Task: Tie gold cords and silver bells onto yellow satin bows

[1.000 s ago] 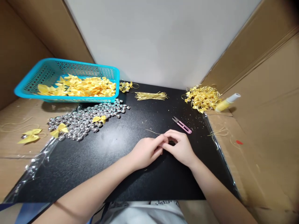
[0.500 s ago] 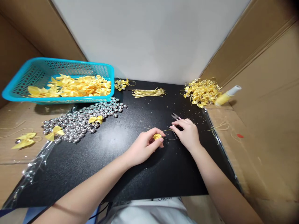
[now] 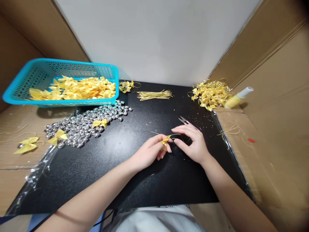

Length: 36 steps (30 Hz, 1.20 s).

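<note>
My left hand [image 3: 152, 149] is closed on a yellow ribbon bow [image 3: 165, 140], pinched at the fingertips over the middle of the black table. Thin gold cord runs from the bow toward my right hand [image 3: 193, 141]. That hand is open just right of the bow, thumb and forefinger apart around the cord; its other fingers are partly hidden. Small scissors [image 3: 185, 121] with pinkish handles lie right behind my right hand, which covers part of them.
A blue basket [image 3: 60, 102] of yellow bows stands back left, silver beads [image 3: 79, 124] before it. At the back lie cut gold cords [image 3: 154, 95]. A pile of finished-looking bows [image 3: 212, 93] sits back right beside a yellow thread spool [image 3: 235, 100]. Cardboard walls flank the table.
My right hand has opened its pinch and moved slightly left, nearer the bow. My left hand has turned, so more of the bow shows.
</note>
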### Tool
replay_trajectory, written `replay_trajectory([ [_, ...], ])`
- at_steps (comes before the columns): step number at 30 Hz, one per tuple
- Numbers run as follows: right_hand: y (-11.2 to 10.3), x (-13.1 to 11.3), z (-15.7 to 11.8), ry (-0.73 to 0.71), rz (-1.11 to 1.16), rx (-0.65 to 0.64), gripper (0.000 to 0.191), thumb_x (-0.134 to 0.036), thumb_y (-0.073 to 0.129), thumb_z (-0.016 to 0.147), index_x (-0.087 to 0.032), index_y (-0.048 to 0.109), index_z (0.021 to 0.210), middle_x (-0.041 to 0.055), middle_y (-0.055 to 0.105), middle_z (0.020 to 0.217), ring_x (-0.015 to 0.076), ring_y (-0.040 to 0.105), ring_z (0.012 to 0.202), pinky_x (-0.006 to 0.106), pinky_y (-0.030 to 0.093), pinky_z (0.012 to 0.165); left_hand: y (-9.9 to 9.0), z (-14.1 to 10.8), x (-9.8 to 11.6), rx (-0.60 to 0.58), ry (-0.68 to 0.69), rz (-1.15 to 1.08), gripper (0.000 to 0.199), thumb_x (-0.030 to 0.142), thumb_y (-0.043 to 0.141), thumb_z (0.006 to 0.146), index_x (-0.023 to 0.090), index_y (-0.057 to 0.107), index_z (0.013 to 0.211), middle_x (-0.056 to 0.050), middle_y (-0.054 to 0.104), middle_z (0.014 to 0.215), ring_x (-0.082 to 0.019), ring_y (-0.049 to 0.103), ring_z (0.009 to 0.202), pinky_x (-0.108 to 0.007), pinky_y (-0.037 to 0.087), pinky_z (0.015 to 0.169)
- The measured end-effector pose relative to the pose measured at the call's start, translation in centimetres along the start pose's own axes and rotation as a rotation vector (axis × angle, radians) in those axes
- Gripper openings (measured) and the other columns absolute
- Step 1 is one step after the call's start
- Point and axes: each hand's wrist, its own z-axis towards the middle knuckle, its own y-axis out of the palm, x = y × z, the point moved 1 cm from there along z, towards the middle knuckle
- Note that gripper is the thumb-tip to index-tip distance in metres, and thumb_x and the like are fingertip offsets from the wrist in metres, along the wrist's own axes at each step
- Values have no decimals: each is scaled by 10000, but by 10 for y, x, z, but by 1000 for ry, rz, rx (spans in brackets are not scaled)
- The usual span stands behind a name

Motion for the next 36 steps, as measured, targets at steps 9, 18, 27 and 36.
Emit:
replay_trajectory([
  [9,13,-12,-3,244,315,-1,119,-258,666,840,-205,709,741,41,709,765,173,667,714,310,547,669,0,-5,0,30,126,309,223,372,525,943,175,506,1045,-24,706,813,-96,521,615,-223,418,591],
  [18,17,-12,-6,635,716,-7,284,-451,705,782,-174,668,733,1,641,619,120,578,518,270,513,529,0,-4,9,168,195,210,229,368,613,879,147,605,821,-12,681,734,-96,546,634,-214,403,612],
  [27,9,-26,-4,-28,-14,141,113,-192,694,820,-244,722,916,47,721,924,220,646,894,405,511,829,-2,-2,9,208,140,212,292,419,635,830,147,571,748,40,552,598,-77,451,548,-201,352,553],
  [36,11,-20,-4,245,241,-18,139,-211,613,879,-202,677,757,22,667,740,169,583,732,319,456,702,-6,-3,9,211,192,420,305,420,566,890,149,575,752,44,488,610,-76,391,529,-197,297,494],
])
